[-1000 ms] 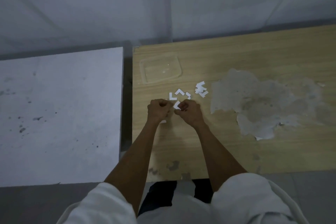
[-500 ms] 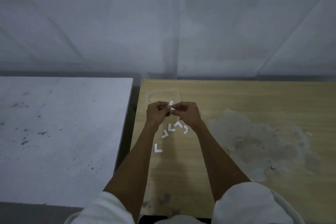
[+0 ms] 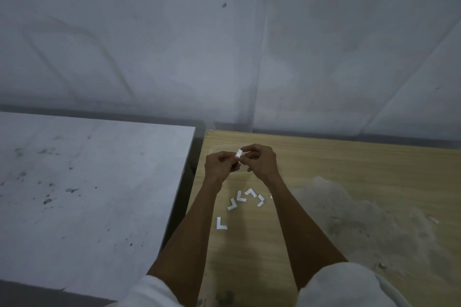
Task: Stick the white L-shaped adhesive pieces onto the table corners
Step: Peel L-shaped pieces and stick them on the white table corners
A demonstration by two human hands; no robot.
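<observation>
I see the fingers (image 3: pixel 249 149) of left hand (image 3: pixel 219 166) and right hand (image 3: pixel 260 161) pinching one white L-shaped piece (image 3: pixel 238 153) above the wooden surface (image 3: pixel 324 162) near its far left corner, loose pieces (image 3: pixel 245 197) lying nearer, between the forearms.

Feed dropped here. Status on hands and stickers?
One white L-piece pinched between left hand and right hand, over wooden table. More loose L-pieces lie between forearms. No obstruction seen.
</observation>
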